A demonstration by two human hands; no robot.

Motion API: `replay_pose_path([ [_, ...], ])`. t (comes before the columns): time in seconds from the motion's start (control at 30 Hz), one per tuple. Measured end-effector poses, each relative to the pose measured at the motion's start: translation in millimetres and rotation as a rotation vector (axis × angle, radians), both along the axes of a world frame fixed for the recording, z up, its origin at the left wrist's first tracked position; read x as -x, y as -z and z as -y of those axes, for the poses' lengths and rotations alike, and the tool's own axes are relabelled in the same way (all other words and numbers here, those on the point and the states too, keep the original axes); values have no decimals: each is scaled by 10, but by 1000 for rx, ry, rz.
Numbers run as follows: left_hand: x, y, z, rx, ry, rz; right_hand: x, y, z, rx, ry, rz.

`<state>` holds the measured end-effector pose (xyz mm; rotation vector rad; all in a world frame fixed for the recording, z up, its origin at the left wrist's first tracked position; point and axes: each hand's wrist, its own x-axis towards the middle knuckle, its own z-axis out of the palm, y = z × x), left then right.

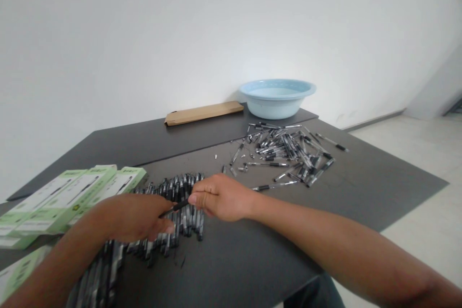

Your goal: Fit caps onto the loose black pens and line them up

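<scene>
Between my two hands is a black pen (180,205), held roughly level above the table. My right hand (220,197) pinches its right end, fingers closed. My left hand (139,216) grips the other end between thumb and fingers. Beneath them lies a row of capped black pens (186,224), packed side by side and partly hidden by my left hand and forearm. More pens (96,274) lie at the lower left. Farther right spreads a loose heap of clear pens with black grips (288,149), with small silvery tips (215,157) scattered near it.
Green and white pen boxes (68,197) are stacked at the left, with another box (21,269) nearer me. At the back, a flat brown cardboard piece (205,112) lies beside a light blue basin (276,106). The dark table (245,260) ends at the right above a pale floor.
</scene>
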<state>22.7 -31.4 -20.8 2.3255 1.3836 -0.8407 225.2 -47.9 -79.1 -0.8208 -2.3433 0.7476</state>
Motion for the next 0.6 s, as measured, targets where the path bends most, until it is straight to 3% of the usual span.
replay_pose_path([
  [0.1, 28, -70, -6, 71, -30, 10, -62, -35, -43, -149, 39, 133],
  [0.17, 54, -110, -11, 84, -53, 26, -198, -82, -141, -261, 141, 272],
  [0.27, 64, -131, -11, 49, -18, 44, -514, -140, -384, -271, 504, 436],
  [0.33, 43, -120, -9, 59, -10, 39, -728, -140, -552, -182, 652, 629],
  [0.47, -5, -79, -14, 86, 11, 26, -951, -53, -715, -106, 596, 724],
  [0.6, -16, -64, -21, 79, 28, 36, -892, 49, -688, -82, 487, 758],
])
